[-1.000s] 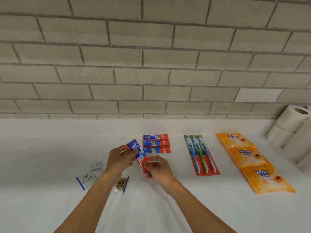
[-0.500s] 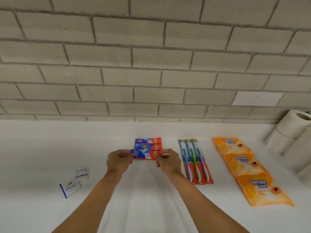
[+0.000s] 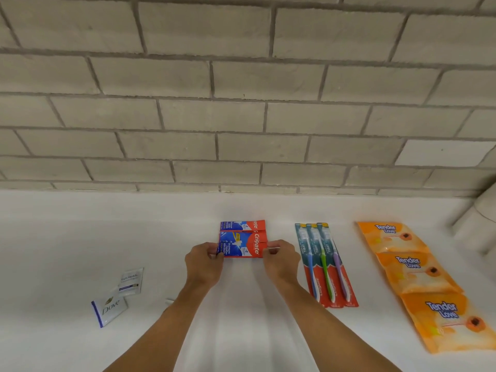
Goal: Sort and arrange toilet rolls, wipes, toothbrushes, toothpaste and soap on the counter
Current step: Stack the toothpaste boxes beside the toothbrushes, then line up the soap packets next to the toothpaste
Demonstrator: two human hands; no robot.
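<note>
A red and blue Colgate toothpaste box [image 3: 241,244] lies flat on the white counter [image 3: 67,237], nearest in a stack of like boxes [image 3: 243,226]. My left hand [image 3: 205,263] pinches its left end and my right hand [image 3: 279,260] pinches its right end. To the right lie three packed toothbrushes [image 3: 324,264] side by side. Further right, three orange Tender Love wipes packs [image 3: 418,283] form a row. Two soap sachets, a Dove one [image 3: 109,310] and a white one [image 3: 130,280], lie at the left. Blurred toilet rolls [image 3: 480,226] show at the right edge.
A grey brick wall [image 3: 241,103] closes the back of the counter. A small bit of a packet [image 3: 169,302] peeks out beside my left forearm.
The toothpaste box was held tilted above the counter a second ago; both hands have laid it flat against the other boxes. The view has shifted a little to the left.
</note>
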